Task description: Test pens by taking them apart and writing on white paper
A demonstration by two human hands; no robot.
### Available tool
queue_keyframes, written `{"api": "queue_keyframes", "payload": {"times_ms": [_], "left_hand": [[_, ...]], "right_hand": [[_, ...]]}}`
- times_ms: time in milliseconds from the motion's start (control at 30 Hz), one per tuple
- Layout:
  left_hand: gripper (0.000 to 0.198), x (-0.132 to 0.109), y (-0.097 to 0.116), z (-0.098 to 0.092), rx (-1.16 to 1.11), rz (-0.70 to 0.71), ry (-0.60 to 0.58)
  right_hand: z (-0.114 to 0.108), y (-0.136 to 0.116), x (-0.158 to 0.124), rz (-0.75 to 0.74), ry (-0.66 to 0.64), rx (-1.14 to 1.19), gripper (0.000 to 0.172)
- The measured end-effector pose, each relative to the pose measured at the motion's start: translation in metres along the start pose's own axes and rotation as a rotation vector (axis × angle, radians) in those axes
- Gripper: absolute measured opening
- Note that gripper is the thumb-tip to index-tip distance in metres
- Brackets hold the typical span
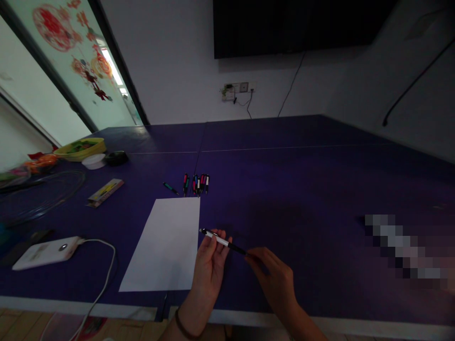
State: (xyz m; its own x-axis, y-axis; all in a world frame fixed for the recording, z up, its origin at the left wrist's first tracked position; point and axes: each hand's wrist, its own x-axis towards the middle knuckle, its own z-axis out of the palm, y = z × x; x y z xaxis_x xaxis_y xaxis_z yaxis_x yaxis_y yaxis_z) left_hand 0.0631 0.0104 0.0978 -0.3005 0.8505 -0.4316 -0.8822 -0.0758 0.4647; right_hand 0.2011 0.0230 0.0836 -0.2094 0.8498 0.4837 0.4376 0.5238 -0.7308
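A white pen point(222, 240) with a black grip and black clip end slants between my two hands, above the table. My left hand point(210, 260) holds its white barrel between thumb and fingers, palm turned up. At the black tip end, the fingers of my right hand point(273, 274) are pinched together. Just left of my left hand lies a blank white sheet of paper point(167, 241). Beyond the sheet's far edge is a cluster of several pens point(198, 184) in pink, blue, green, purple and white. One green pen point(171, 188) lies a little apart to the left.
On the left of the purple table point(302, 180) lie a small flat box point(105, 192) and a white power bank point(48, 252) with a white cable point(111, 265). Farther back are a yellow basket point(81, 150), a white round container point(94, 162) and a black roll point(117, 158).
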Motion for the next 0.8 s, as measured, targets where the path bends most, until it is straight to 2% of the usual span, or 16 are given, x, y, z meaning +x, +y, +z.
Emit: {"api": "queue_keyframes", "payload": {"times_ms": [100, 267, 367, 500, 633, 700, 800], "left_hand": [[0.011, -0.0034, -0.0005, 0.0004, 0.021, 0.038, -0.012], [0.012, -0.0078, 0.0007, 0.0034, 0.005, 0.053, -0.014], [0.011, -0.0066, 0.0027, 0.0028, 0.001, 0.063, -0.002], [0.012, -0.0049, 0.003, 0.0009, 0.02, 0.062, -0.002], [0.019, -0.0052, 0.0015, 0.001, 0.057, 0.038, -0.046], [0.021, -0.0057, 0.0016, 0.0015, 0.07, 0.023, -0.077], [0.022, -0.0063, 0.0019, 0.0015, 0.08, 0.021, -0.091]], "right_hand": [[0.0011, -0.0012, 0.0001, 0.031, -0.022, 0.006, 0.021], [0.0033, 0.0, -0.0014, 0.17, -0.096, 0.017, 0.039], [0.003, 0.0028, -0.0031, 0.239, -0.132, 0.093, 0.029], [0.0023, 0.0025, -0.0045, 0.261, -0.149, 0.146, 0.025], [0.0023, 0.0004, -0.0032, 0.291, -0.208, 0.127, 0.04], [0.0017, 0.0014, -0.0022, 0.319, -0.234, 0.116, 0.041], [-0.0002, 0.0035, -0.0012, 0.261, -0.201, 0.097, 0.028]]}}
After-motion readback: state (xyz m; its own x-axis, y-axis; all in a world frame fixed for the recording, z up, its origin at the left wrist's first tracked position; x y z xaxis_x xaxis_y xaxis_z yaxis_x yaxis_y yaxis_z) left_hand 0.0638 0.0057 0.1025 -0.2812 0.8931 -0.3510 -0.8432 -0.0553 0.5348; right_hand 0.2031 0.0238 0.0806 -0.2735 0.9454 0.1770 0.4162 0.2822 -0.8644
